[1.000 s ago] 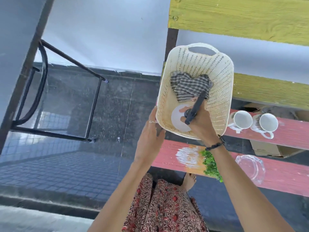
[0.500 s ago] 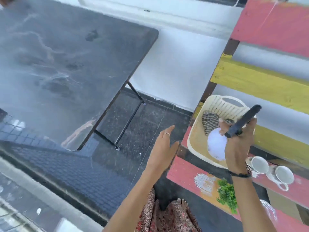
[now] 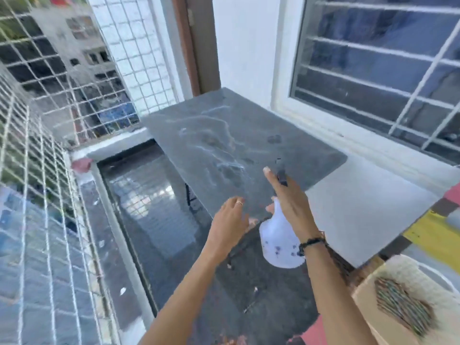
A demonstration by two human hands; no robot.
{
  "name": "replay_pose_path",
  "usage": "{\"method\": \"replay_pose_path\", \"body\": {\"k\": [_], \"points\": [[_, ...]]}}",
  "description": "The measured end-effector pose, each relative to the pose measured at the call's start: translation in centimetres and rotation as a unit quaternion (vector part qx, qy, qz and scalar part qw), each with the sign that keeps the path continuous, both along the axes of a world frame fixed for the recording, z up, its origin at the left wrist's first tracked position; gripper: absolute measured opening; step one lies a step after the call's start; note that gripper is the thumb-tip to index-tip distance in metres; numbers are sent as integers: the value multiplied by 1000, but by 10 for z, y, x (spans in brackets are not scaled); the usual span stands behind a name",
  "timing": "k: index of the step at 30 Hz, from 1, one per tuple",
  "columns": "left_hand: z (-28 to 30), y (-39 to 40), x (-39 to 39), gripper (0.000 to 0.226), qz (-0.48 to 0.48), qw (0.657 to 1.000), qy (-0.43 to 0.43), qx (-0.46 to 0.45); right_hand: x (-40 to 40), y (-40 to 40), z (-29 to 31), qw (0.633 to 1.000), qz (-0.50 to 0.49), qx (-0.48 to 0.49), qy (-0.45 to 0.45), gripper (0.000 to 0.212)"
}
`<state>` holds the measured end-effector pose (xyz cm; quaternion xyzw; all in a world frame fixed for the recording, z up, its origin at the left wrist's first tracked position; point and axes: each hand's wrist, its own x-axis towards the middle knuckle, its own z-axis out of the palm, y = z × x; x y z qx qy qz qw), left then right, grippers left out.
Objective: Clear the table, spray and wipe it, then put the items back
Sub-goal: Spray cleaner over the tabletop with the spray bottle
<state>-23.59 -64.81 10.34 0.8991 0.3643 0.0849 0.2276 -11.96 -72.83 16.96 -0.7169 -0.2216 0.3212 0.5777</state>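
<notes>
Fingers [image 3: 286,195] round spray bottle [image 3: 278,242]

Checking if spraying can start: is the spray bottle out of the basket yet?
Out. The right hand holds the spray bottle up near the table, away from the basket.

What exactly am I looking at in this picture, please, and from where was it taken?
There is no machine here: a person wears a wide-angle camera on the head, so you look forward and down along their two bare arms. The right hand grips a white spray bottle by its dark trigger head, raised toward the dark table under the window. The left hand hangs open beside the bottle and holds nothing. The tabletop shows pale smears and a few dark spots; I see no objects on it. At the lower right, blurred, a cream basket holds a checked cloth.
</notes>
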Motion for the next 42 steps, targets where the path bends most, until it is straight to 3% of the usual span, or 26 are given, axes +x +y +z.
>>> {"method": "replay_pose_path", "body": {"k": [2, 4, 13, 21, 27, 34, 42], "points": [[11, 37, -19, 53, 27, 1000, -6, -3, -15, 38, 11, 999, 32, -5, 7, 65], [17, 71, -38, 52, 56, 998, -18, -6, -30, 67, 15, 1000, 25, 9, -5, 49], [7, 179, -77, 45, 95, 994, -43, -39, -62, 177, 9, 983, -117, 91, 105, 33], [-19, 276, -14, 50, 35, 994, -34, -96, -16, 281, -1, 980, -132, 106, 107, 26], [-48, 360, 47, 51, 9, 988, 22, -154, 48, 364, 2, 974, -165, 106, 110, 22], [-71, 446, 117, 43, -3, 995, -1, -99, 102, 444, -5, 985, -137, 45, 94, 28], [-98, 607, 212, 38, -94, 988, 121, 19, 156, 510, -36, 978, -161, 22, 131, 26]]}}
